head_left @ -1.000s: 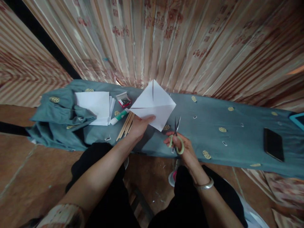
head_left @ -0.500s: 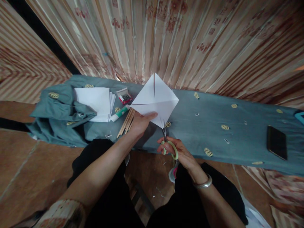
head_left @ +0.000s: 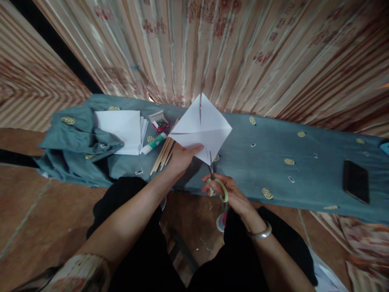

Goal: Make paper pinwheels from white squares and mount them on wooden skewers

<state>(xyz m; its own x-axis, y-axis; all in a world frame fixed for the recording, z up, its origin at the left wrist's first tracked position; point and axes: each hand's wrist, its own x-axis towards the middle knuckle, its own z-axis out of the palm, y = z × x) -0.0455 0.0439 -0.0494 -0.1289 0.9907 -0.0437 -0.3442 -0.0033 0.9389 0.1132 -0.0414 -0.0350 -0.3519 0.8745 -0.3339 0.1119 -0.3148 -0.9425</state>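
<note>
White paper, slit at twelve o'clock, is pinched in the left hand; its six-o'clock corner is met by scissors held in the right hand. The cut is best run straight.

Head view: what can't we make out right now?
All in the head view:
Left hand: fingertips hidden beneath the white sheet.
Scissors: one blade seems hidden under the sheet.
Sticks: count unclear, partly covered by sheet and hand.
Small pieces in the box: too small to identify.
Blue-edged object: cut off by the right edge.
</note>
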